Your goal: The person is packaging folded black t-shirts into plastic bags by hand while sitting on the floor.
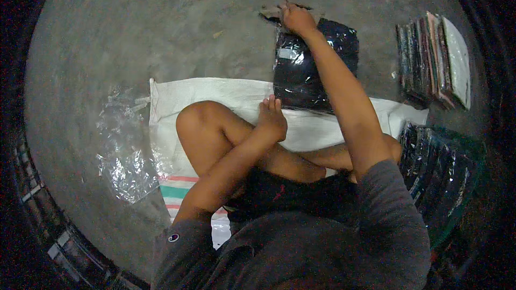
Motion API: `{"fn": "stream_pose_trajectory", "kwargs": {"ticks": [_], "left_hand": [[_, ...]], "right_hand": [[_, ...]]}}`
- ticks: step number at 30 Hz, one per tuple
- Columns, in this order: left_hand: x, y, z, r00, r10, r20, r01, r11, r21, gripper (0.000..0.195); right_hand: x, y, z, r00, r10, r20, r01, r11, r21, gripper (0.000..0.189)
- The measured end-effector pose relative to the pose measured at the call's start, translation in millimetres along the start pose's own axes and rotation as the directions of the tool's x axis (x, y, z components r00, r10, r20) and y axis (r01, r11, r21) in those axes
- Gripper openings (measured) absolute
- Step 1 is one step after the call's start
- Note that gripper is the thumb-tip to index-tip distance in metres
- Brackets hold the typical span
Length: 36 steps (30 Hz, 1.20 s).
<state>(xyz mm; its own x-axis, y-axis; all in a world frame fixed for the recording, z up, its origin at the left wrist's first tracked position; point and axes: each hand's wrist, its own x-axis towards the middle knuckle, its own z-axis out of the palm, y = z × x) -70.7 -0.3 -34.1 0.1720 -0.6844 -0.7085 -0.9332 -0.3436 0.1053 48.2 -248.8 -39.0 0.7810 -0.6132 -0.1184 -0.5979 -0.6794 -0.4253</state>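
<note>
In front of my crossed legs lies a black folded item in clear plastic packaging point(300, 70), with a small white label. My right hand point(297, 19) is at its far edge, fingers bent beside some dark material point(271, 19); whether they grip anything is hidden. Just off the package's near left corner, my left hand point(273, 119) is above the white woven sack point(217, 88). The left fingers are extended, with nothing visible in them. Under the package's near edge, the sack spreads across the floor and beneath my legs.
Crumpled clear plastic bags point(127, 153) lie left on the concrete floor point(121, 28). At the far right, a row of packaged folded items point(431, 58) stands on edge. More dark plastic-wrapped packages point(437, 169) sit close by my right knee. Red and green stripes point(177, 192) mark the sack.
</note>
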Motion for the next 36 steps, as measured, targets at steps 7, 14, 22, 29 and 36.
{"fn": "stream_pose_trajectory", "kwargs": {"ticks": [7, 14, 22, 29, 36], "left_hand": [[10, -3, -6, 0.995, -0.011, 0.1, 0.02, 0.996, -0.09, 0.062], [5, -8, 10, 0.993, -0.089, -0.073, 0.081, 0.991, -0.109, 0.071], [-1, -5, 0, 0.996, -0.075, -0.052, 0.071, 0.995, -0.077, 0.077], [-11, 36, 15, 0.732, 0.122, -0.671, -0.027, 0.988, 0.15, 0.064], [6, 64, 10, 0.928, 0.175, -0.327, -0.13, 0.979, 0.156, 0.065]], "right_hand": [[-180, 10, -10, 0.711, -0.691, 0.133, 0.698, 0.669, -0.256, 0.034], [-251, 84, -15, 0.751, -0.655, 0.079, 0.654, 0.725, -0.216, 0.05], [-286, 138, -31, 0.941, -0.339, 0.001, 0.337, 0.933, -0.124, 0.039], [-299, 105, -63, 0.926, 0.151, -0.346, 0.043, 0.868, 0.495, 0.04], [-282, 63, -5, 0.945, -0.142, -0.294, 0.129, 0.99, -0.065, 0.049]]}}
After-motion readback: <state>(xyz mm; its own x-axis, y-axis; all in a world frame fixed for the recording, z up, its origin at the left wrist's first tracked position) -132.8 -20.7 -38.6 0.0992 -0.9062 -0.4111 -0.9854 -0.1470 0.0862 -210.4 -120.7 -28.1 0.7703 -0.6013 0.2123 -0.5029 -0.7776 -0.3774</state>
